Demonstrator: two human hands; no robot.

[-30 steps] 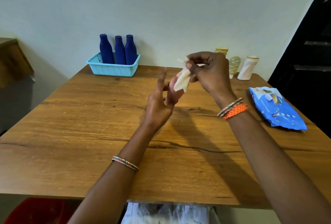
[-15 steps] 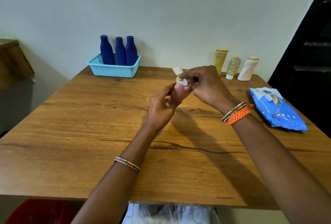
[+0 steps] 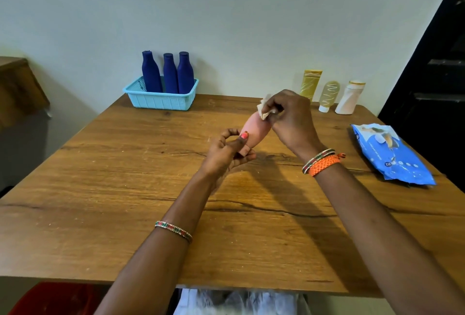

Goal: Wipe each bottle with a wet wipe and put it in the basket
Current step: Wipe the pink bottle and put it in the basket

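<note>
My left hand (image 3: 227, 153) grips the lower end of a pink bottle (image 3: 254, 129), which tilts up and away over the middle of the table. My right hand (image 3: 289, 118) pinches a crumpled wet wipe (image 3: 264, 109) against the bottle's upper end. A light blue basket (image 3: 161, 99) at the back left holds three dark blue bottles (image 3: 169, 73), all upright. At the back right stand a yellow tube (image 3: 310, 84), a pale rounded tube (image 3: 328, 95) and a white bottle (image 3: 349, 98).
A blue wet wipe pack (image 3: 392, 155) lies flat near the table's right edge. The wooden table (image 3: 125, 189) ends against the wall behind. A red object (image 3: 50, 299) sits below the front left edge, and white material shows under the front edge.
My right hand has come down with the wipe onto the top end of the pink bottle. My left hand closed around the bottle's lower end; before, its fingers were spread.
</note>
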